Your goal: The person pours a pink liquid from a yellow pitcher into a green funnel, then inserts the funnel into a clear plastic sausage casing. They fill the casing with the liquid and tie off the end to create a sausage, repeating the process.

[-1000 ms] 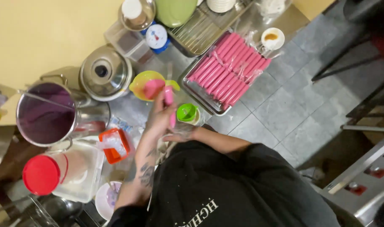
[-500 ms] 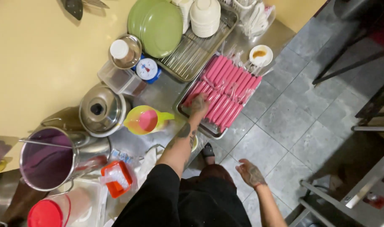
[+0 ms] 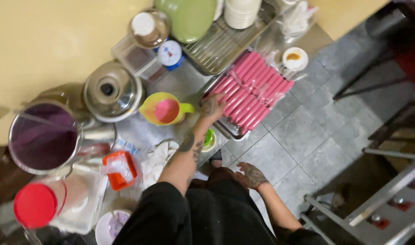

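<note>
Grey floor tiles (image 3: 302, 131) lie open to the right of the worktop (image 3: 171, 84); the steel top itself is crowded, little bare room. Tray (image 3: 225, 131) sits at the worktop's front edge, corner overhanging slightly. It holds pink tubes (image 3: 255, 90), long, packed side by side in rows. Left hand (image 3: 212, 106) rests on the tubes at the tray's near-left end, fingers bent over them; grip closure not clear. Right hand (image 3: 252, 174) hangs loose over the floor, fingers spread, holding nothing. Yellow jug (image 3: 164, 110) of pink liquid stands just left of the tray.
</note>
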